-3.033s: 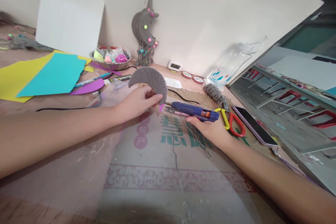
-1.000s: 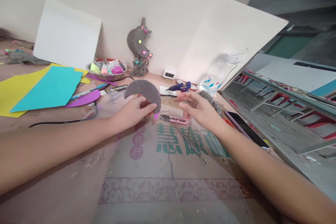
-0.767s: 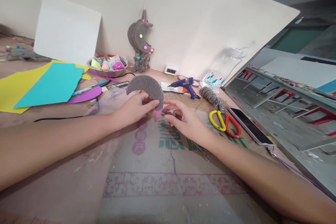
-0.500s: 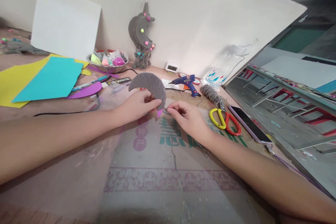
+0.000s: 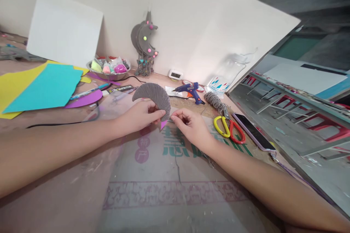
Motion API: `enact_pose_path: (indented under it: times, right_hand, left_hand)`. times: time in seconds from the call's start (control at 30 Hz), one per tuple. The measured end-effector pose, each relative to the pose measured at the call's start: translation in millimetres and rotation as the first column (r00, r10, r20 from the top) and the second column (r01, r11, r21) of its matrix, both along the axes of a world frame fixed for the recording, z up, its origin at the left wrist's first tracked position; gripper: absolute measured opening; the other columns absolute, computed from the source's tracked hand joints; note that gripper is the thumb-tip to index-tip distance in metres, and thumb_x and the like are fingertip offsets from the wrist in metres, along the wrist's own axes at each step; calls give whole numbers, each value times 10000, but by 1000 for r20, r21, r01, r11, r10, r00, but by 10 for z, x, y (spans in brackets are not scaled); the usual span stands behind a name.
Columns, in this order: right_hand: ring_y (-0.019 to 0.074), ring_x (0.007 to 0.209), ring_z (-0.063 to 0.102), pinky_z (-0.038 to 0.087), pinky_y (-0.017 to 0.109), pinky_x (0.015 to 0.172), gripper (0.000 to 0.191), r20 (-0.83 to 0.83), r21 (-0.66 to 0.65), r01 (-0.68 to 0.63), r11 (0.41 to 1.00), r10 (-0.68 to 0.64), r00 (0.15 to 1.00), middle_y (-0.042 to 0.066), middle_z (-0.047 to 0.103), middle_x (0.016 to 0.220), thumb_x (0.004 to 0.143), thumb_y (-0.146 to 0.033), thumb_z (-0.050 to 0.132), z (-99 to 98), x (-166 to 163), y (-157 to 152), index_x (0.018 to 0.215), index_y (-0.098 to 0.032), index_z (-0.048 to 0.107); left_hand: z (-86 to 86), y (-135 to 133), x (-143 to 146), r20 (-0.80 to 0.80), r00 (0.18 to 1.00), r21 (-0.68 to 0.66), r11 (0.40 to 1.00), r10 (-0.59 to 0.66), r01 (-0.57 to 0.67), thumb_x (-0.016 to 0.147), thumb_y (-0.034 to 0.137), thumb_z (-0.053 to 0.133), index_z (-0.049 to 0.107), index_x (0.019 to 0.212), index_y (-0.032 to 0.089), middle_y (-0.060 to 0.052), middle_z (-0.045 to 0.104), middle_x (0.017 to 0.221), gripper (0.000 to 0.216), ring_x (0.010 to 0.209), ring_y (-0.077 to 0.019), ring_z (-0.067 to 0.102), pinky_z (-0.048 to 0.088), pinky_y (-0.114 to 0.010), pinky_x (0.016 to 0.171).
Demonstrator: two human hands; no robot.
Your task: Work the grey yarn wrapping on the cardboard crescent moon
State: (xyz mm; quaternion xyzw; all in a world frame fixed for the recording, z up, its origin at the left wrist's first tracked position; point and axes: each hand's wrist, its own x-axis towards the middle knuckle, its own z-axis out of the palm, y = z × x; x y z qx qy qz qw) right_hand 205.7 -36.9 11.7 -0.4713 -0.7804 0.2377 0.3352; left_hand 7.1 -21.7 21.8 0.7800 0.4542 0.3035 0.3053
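Observation:
A crescent moon shape (image 5: 153,91) is wound in grey yarn, with a bare purple tip (image 5: 163,124) at its lower end. My left hand (image 5: 147,114) grips it near that lower end, thumb in front. Just to its right, my right hand (image 5: 188,122) is closed in a pinch beside the tip, on a thin grey yarn strand (image 5: 172,117) that is mostly hidden by the fingers. A loose strand of yarn (image 5: 177,160) lies on the printed plastic sheet (image 5: 147,174) below both hands.
Behind the hands lie a blue glue gun (image 5: 191,90), a grey yarn bundle (image 5: 214,101), scissors (image 5: 229,128) and a phone (image 5: 254,131). Coloured sheets (image 5: 43,87) and a bowl of clay (image 5: 108,75) are at left. A finished moon ornament (image 5: 144,42) hangs against the wall.
The whole view has shifted slightly, so things appear a little lower and further left. Both hands keep their holds, with the right fingertips still close to the purple tip.

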Motion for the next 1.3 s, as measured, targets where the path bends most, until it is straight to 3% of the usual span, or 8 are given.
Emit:
enact_pose_path:
  times: [0.13,0.67,1.03,1.2,1.3]
  right_hand:
    - [81,527,374,309,213,502,158,-18,-12,10,1000,-10,1000,-57,407,578,867,-297,512,-3,-6,1,776,-179,566]
    - [84,533,392,319,219,518,153,-24,-21,38,999,-38,999,-52,438,572,846,-282,537,15,-10,4,757,-175,600]
    - [80,526,390,319,211,502,162,-26,50,37,998,-36,999,-54,434,571,857,-315,537,-26,15,20,805,-181,612]
    - [98,574,486,391,222,547,143,25,19,23,1000,-24,999,-13,604,683,854,-255,528,-33,23,53,839,-180,648]
    - [128,696,555,442,252,636,183,7,121,50,991,-52,999,27,662,841,878,-244,506,-11,49,70,931,-192,674]
  left_hand:
    - [1,-15,2,33,999,-80,997,-5,8,844,419,475,524,526,189,32,480,407,395,375,-110,481,373,-246,422]
    - [-15,3,0,29,1000,-46,999,8,-7,839,422,504,555,523,159,15,514,475,414,451,-103,514,398,-221,469]
    - [-35,40,-8,32,999,-60,998,-15,17,831,408,497,565,545,153,-11,577,530,389,472,-113,521,386,-234,481]
    - [-50,41,-8,95,995,-156,986,-42,57,841,426,488,550,568,166,13,519,465,382,388,-106,484,363,-230,413]
    - [-48,43,-10,69,995,-87,993,-70,76,853,433,483,550,570,160,-4,553,512,399,456,-109,509,384,-232,467]
